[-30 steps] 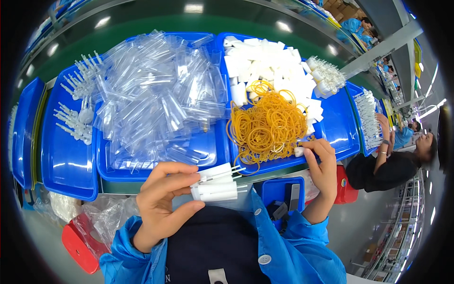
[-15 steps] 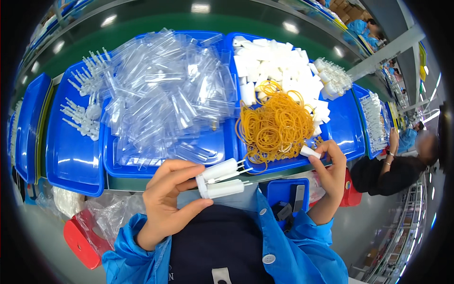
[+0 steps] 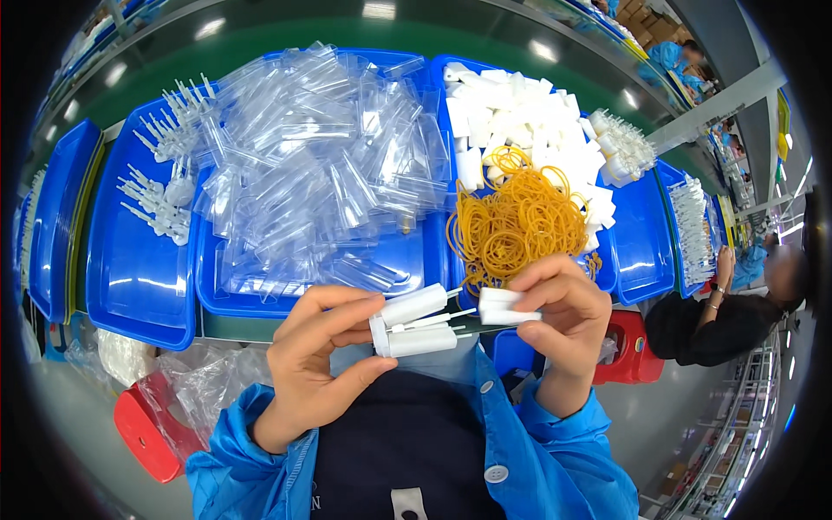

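Observation:
My left hand (image 3: 314, 368) pinches the round base of a white pronged plastic part (image 3: 379, 335), its thin prongs pointing right. White foam tubes (image 3: 418, 341) sit around some of the prongs, and other prongs show bare. Close to the prong tips, my right hand (image 3: 568, 322) grips a white foam piece (image 3: 498, 306) between thumb and fingers; it looks like one or two tubes side by side. Whether it touches a prong I cannot tell. Just beyond this hand lies a heap of yellow-brown rubber bands (image 3: 522, 227), with a pile of white foam tubes (image 3: 511, 108) behind it.
Clear plastic sleeves (image 3: 303, 147) heap up in a blue tray (image 3: 390, 251). More pronged parts (image 3: 160, 204) lie in the left tray (image 3: 139, 277), others (image 3: 626, 147) at right. Red stools (image 3: 143, 433) stand below. A co-worker in black (image 3: 706, 334) is at the far right.
My right hand has moved left from the rubber bands' edge to the prong tips, bringing the white foam with it. My left hand keeps its hold on the pronged part, nearly still.

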### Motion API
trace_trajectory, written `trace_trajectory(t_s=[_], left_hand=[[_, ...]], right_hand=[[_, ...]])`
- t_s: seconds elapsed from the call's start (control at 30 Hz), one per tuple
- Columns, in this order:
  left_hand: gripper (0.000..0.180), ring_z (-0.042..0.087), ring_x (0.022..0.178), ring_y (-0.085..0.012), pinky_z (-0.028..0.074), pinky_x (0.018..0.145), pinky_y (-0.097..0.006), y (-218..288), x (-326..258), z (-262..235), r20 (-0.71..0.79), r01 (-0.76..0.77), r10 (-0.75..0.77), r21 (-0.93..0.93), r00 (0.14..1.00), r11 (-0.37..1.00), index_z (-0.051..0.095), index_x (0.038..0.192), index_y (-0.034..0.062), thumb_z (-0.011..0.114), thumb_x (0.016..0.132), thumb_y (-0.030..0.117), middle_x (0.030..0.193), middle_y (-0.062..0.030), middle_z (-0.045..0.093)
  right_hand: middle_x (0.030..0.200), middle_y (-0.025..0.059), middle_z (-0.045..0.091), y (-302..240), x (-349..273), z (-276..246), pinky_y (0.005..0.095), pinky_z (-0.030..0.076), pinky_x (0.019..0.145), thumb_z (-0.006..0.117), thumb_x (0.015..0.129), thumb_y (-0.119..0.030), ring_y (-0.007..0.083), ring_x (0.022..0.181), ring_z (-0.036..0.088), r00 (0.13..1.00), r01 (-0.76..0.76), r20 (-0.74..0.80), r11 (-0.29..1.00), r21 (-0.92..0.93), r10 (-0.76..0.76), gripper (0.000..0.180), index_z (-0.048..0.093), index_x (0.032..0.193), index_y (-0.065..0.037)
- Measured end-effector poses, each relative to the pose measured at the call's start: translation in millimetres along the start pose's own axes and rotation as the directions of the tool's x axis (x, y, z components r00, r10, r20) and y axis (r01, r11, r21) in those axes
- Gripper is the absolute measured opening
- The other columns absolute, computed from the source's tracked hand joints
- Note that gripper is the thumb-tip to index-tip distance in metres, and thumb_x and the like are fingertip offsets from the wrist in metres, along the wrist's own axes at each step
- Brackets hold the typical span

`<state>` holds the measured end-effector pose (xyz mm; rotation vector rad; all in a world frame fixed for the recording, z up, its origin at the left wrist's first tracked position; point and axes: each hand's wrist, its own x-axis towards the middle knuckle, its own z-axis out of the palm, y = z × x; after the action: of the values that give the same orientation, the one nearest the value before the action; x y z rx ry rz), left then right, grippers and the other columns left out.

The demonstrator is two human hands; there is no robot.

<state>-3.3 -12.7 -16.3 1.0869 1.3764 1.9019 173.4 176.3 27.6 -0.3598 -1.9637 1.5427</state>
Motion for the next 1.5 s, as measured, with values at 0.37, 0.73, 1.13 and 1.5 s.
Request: trace_trajectory(t_s=[0.37,0.73,1.13,1.5], left_hand=[[0.048,0.062,0.103,-0.0263,0.06,0.084,-0.035,-0.3,0.0,-5.1,-0.003,-0.028,0.029,0.126,1.0,0.992,0.062,0.117,-0.0059,0.076,0.071,-0.007,0.115,-0.0176,0.055],[0.048,0.063,0.101,-0.0241,0.06,0.082,-0.033,0.6,-0.6,-6.6,0.003,-0.014,0.013,0.166,1.0,0.986,0.063,0.118,-0.003,0.077,0.072,-0.005,0.115,-0.0157,0.056],[0.05,0.064,0.101,-0.0246,0.059,0.084,-0.033,8.2,0.6,-6.6,0.103,-0.012,-0.007,0.188,0.995,0.982,0.061,0.121,-0.0035,0.076,0.074,-0.004,0.116,-0.0156,0.055],[0.047,0.063,0.101,-0.0244,0.06,0.084,-0.033,6.1,-1.9,-4.0,0.001,-0.042,0.042,0.096,0.999,0.994,0.062,0.117,-0.0052,0.078,0.072,-0.004,0.114,-0.0167,0.054]], right_hand=[[0.095,0.0134,0.064,-1.0,9.4,13.7,0.025,0.046,0.069,0.072,0.071,0.005,0.0153,0.082,0.062,0.983,-0.18,0.045,0.983,0.041,0.178,0.012,0.069,0.083,0.003],[0.087,0.0134,0.067,-7.5,15.6,22.1,0.0277,0.049,0.071,0.074,0.067,0.005,0.0192,0.079,0.065,0.994,-0.011,0.104,0.992,-0.129,0.024,0.013,0.07,0.08,0.001],[0.089,0.0099,0.068,-7.6,18.3,42.7,0.0267,0.05,0.067,0.078,0.066,0.0,0.0183,0.077,0.066,0.982,0.082,0.183,0.977,-0.196,-0.046,0.016,0.071,0.08,-0.003],[0.097,0.0144,0.064,6.4,4.3,74.9,0.03,0.05,0.075,0.076,0.07,0.001,0.0223,0.086,0.064,0.991,0.092,-0.092,0.995,-0.044,-0.096,0.024,0.066,0.092,0.001]])
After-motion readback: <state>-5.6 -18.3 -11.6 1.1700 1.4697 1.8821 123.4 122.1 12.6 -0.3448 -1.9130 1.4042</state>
